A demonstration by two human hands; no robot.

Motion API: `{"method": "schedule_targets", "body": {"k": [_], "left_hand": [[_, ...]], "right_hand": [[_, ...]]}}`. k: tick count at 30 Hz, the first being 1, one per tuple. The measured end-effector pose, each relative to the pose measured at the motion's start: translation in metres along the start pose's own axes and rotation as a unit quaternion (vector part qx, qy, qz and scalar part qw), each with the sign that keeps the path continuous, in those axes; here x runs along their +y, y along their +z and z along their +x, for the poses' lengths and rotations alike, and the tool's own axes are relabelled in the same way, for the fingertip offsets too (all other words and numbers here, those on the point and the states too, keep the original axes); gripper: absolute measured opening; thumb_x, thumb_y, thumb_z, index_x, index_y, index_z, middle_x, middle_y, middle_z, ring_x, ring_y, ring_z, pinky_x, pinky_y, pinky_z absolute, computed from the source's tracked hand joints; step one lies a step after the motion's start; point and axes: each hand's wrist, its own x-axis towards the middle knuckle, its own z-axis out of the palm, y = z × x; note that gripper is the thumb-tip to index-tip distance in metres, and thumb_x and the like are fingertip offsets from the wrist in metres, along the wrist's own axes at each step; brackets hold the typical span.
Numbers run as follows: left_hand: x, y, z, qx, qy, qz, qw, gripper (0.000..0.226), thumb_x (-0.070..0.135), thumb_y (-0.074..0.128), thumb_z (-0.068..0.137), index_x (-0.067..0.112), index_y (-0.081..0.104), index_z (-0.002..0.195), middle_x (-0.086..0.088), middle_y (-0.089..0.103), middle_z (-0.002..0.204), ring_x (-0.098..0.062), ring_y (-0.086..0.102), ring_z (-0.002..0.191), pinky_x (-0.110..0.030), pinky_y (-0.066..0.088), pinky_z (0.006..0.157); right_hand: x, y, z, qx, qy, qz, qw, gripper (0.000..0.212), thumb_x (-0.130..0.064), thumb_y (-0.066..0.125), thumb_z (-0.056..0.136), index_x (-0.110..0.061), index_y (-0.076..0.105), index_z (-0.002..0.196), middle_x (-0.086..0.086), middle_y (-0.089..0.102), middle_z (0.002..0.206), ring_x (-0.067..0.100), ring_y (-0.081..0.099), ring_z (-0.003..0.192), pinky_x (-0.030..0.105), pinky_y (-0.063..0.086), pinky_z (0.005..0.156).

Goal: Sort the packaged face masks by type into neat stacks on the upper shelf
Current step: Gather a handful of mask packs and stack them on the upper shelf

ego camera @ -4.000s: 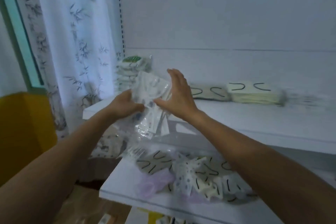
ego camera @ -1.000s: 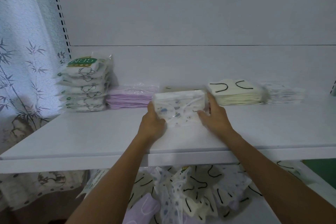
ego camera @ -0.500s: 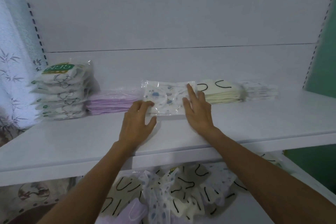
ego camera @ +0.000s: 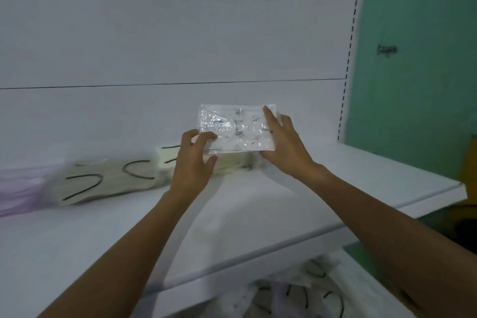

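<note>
"While I had the head view up, the white back panel [ego camera: 154, 33] filled most of it, with a green wall [ego camera: 413, 72] to its right."

"And the shelving?"

"The upper shelf [ego camera: 258, 214] ran below the panel, white like it. Along its back, from the left, lay a purple stack [ego camera: 18, 188], blurred at the edge of view. Just beside that lay a grey-beige stack [ego camera: 103, 181] with black ear loops, then a cream stack [ego camera: 229, 162] partly hidden behind the hands. Under the shelf's front edge I saw loose masks [ego camera: 309, 294] heaped on the lower shelf [ego camera: 369, 292]."

"Where were the hands?"

"Both were raised over the cream stack. The left hand [ego camera: 193, 160] pinched the lower left corner of the printed mask packet [ego camera: 237, 126] between thumb and fingers. The right hand [ego camera: 284, 147] gripped its right edge, with the forefinger up along the front and the thumb at the lower right corner."

"So the packet was down?"

"No, it was held up facing me, in front of the back panel and just above the cream stack. It was clear plastic with small blue prints. Whether its bottom edge touched that stack, I could not tell."
</note>
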Motion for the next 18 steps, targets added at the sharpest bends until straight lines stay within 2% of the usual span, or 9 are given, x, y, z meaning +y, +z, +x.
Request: {"method": "schedule_targets", "body": {"k": [2,5,7,9,12,15,18], "left_hand": [[0.013,0.040,0.016,0.018,-0.015,-0.007,1.000,0.038,0.003,0.069,0.079,0.011,0.061,0.115,-0.013,0.038,0.133,-0.015,0.047,0.101,-0.013,0.034,0.081],[0.026,0.088,0.035,0.028,-0.029,-0.011,0.999,0.036,0.007,0.066,0.083,0.008,0.059,0.118,-0.016,0.034,0.137,-0.017,0.048,0.101,-0.022,0.041,0.083],[0.030,0.112,0.046,0.028,-0.044,0.002,0.999,0.035,0.008,0.061,0.087,0.008,0.057,0.122,-0.016,0.032,0.140,-0.015,0.047,0.095,-0.021,0.040,0.084],[0.031,0.129,0.054,0.032,-0.064,0.017,0.997,0.033,0.009,0.058,0.090,0.008,0.056,0.123,-0.015,0.031,0.141,-0.011,0.043,0.093,-0.018,0.036,0.085],[0.033,0.145,0.059,0.035,-0.105,0.028,0.993,0.030,0.011,0.055,0.092,0.009,0.055,0.122,-0.013,0.029,0.142,-0.015,0.050,0.094,-0.019,0.037,0.084],[0.037,0.157,0.061,0.050,-0.173,0.083,0.980,0.031,0.020,0.053,0.093,0.015,0.054,0.123,-0.006,0.029,0.145,-0.024,0.057,0.099,-0.031,0.042,0.088],[0.045,0.169,0.059,0.074,-0.224,0.154,0.960,0.037,0.031,0.053,0.089,0.020,0.054,0.125,-0.002,0.029,0.146,-0.025,0.050,0.115,-0.038,0.032,0.100]], "right_hand": [[0.037,-0.010,0.022,-0.002,-0.003,0.004,1.000,0.091,-0.007,0.065,0.081,-0.031,0.011,0.150,0.008,0.020,0.146,0.023,0.045,0.120,0.018,0.035,0.085],[0.083,-0.018,0.052,-0.002,-0.007,0.023,1.000,0.091,-0.002,0.064,0.080,-0.035,0.014,0.149,0.007,0.014,0.149,0.024,0.045,0.122,0.018,0.036,0.086],[0.105,-0.019,0.067,-0.004,-0.013,0.036,0.999,0.091,-0.001,0.064,0.079,-0.035,0.017,0.148,0.006,0.014,0.149,0.022,0.046,0.121,0.019,0.037,0.085],[0.121,-0.015,0.079,0.003,-0.025,0.054,0.998,0.089,0.000,0.067,0.077,-0.030,0.022,0.147,0.003,0.019,0.146,0.017,0.049,0.110,0.017,0.038,0.080],[0.139,-0.003,0.088,0.029,-0.027,0.110,0.993,0.078,0.000,0.070,0.072,-0.025,0.036,0.138,0.001,0.024,0.141,0.011,0.048,0.107,0.011,0.039,0.081],[0.156,0.018,0.084,0.056,-0.016,0.170,0.984,0.061,0.001,0.071,0.071,-0.015,0.050,0.126,0.006,0.029,0.141,0.004,0.039,0.112,-0.007,0.026,0.082],[0.166,0.036,0.072,0.067,-0.015,0.194,0.979,0.053,-0.001,0.069,0.074,-0.009,0.052,0.124,0.010,0.034,0.141,0.011,0.040,0.124,-0.004,0.021,0.091]]}}
